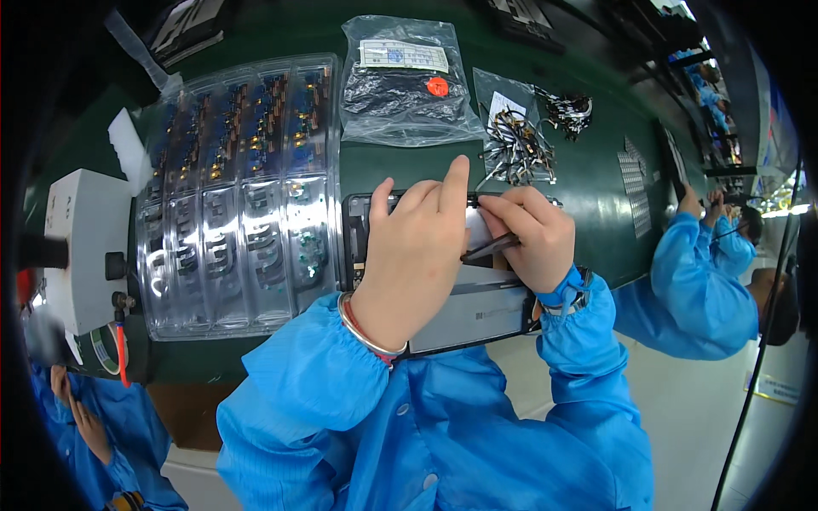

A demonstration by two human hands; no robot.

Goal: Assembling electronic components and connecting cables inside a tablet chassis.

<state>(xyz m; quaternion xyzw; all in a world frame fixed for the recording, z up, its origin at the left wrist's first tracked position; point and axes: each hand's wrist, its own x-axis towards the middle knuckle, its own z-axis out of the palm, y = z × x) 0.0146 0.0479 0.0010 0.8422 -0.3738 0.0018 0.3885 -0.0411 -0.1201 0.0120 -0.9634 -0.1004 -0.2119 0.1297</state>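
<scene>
An opened tablet-like device [464, 311] lies in front of me, a large silver-grey panel showing in its black frame. My left hand [417, 251] rests palm down over its left part, fingers stretched out and apart, hiding what lies beneath. From the right, my right hand [537, 237] is closed around dark tweezers [490, 248] that slant toward my left hand. The thumb and forefinger of that right hand press together at the device's far edge. Whether they pinch a small part there is too fine to make out.
Left of the device stands a clear compartment tray [234, 183] of small circuit parts. Beyond lie a plastic bag [409, 94] and a bundle of small cables [518, 145]. A white box [85, 247] stands far left. Co-workers in blue sleeves [707, 289] sit at both sides.
</scene>
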